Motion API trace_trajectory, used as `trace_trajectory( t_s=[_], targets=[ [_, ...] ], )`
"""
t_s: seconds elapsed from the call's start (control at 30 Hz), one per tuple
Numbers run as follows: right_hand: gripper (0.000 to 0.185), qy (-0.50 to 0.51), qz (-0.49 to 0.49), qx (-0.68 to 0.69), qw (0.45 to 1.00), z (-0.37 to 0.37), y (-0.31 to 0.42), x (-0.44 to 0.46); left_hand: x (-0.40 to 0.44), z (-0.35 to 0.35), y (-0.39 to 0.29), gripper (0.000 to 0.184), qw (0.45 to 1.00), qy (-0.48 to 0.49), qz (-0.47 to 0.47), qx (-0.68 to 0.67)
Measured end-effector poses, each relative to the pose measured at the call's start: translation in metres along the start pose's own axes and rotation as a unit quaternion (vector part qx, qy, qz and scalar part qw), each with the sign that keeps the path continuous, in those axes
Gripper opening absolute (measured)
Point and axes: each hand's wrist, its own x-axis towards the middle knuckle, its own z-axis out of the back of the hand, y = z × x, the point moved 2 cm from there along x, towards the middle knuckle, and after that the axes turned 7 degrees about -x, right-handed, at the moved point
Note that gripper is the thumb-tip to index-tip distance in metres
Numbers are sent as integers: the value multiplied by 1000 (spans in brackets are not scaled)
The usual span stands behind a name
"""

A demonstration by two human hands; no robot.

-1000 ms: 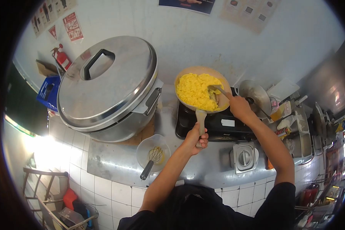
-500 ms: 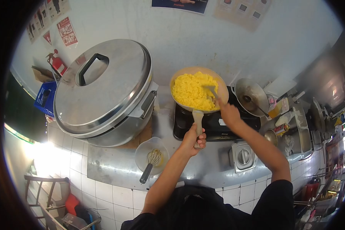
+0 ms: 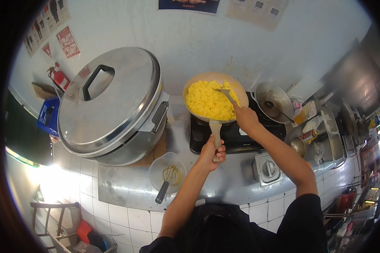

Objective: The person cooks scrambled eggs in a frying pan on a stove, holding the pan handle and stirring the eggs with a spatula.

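- Nearest, a smooth, shiny metal bench (image 3: 126, 195) carries a round translucent bowl (image 3: 155, 170); a black-handled wire whisk (image 3: 169, 176) leans in it, handle over the rim.
- Right of it, the left hand (image 3: 213, 154) has its fingers wrapped around the pale beige handle (image 3: 215, 128) of a frying pan.
- Further right sits a rectangular steel container (image 3: 269, 168) with a recessed round lid.
- Beyond, a glossy black stove (image 3: 201, 137) bears the round, beige-lined frying pan (image 3: 239, 90), filled with a soft, lumpy, bright yellow egg-like mass (image 3: 204, 101).
- The right hand (image 3: 246, 119), fingers closed on a flat-bladed grey spatula (image 3: 229, 96), is over the pan's right side; the blade meets the yellow mass.
- To the right, a dull metal wok (image 3: 264, 88) holds a dark ladle (image 3: 278, 110); to the left stands a huge brushed-metal pot (image 3: 118, 90) with a domed lid.
- Farthest, a pale, stained wall (image 3: 207, 42).
- Compared with half a second ago, the blade is sharp rather than blurred and closer to the pan's middle; the left-hand grip is unchanged.
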Motion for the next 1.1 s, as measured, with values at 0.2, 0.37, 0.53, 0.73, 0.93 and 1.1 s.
trace_trajectory(
  t_s=[0.2,0.37,0.53,0.73,0.93,1.1],
  targets=[
    [48,35,122,-67,990,98,-24,-58,-2,-1,2,42,1000,-14,8,-20],
    [46,10,143,-21,989,92,-11,-87,-2,0,2,41,1000,-8,14,-15],
    [49,11,38,73,997,29,14,-40,-2,1,4,42,1000,-1,9,-2],
    [39,2,56,131,990,34,-50,17,2,5,4,41,998,27,24,-43],
    [41,101,90,16,991,154,-71,-28,-1,2,4,41,998,14,22,-49],
    [49,143,78,-31,986,98,-28,-63,-1,3,6,41,999,13,26,-34]
  ],
)
